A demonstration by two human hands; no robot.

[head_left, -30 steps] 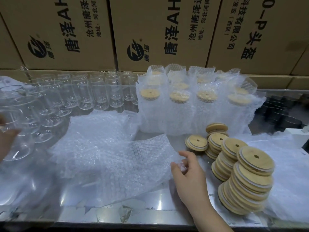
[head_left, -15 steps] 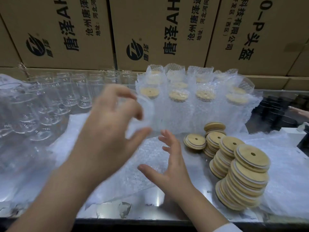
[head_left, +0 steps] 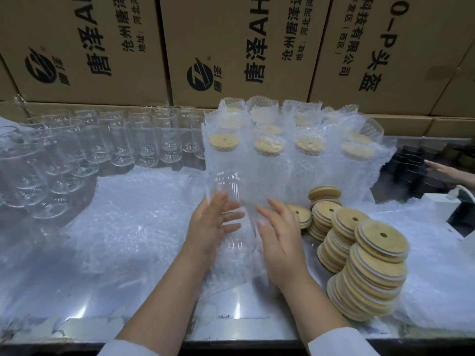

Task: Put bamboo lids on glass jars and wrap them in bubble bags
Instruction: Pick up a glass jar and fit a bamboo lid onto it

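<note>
Both hands press a clear glass jar between them, above the bubble bags.

The left hand [head_left: 210, 227] and right hand [head_left: 280, 237] face each other with fingers spread and nearly straight. They press on either side of a lidless glass jar [head_left: 226, 186], which is blurred and roughly upright. Loose bubble bags [head_left: 133, 227] lie under the hands and spread out to the left of the left hand on the shiny surface [head_left: 244, 322]. Leaning stacks of bamboo lids [head_left: 372, 268] stand just right of the right hand. Wrapped jars [head_left: 282, 160], lidded and standing in rows, are beyond the fingertips. Empty jars [head_left: 77, 150] are grouped far to the left. Printed cartons [head_left: 244, 47] form a wall behind everything.
</note>
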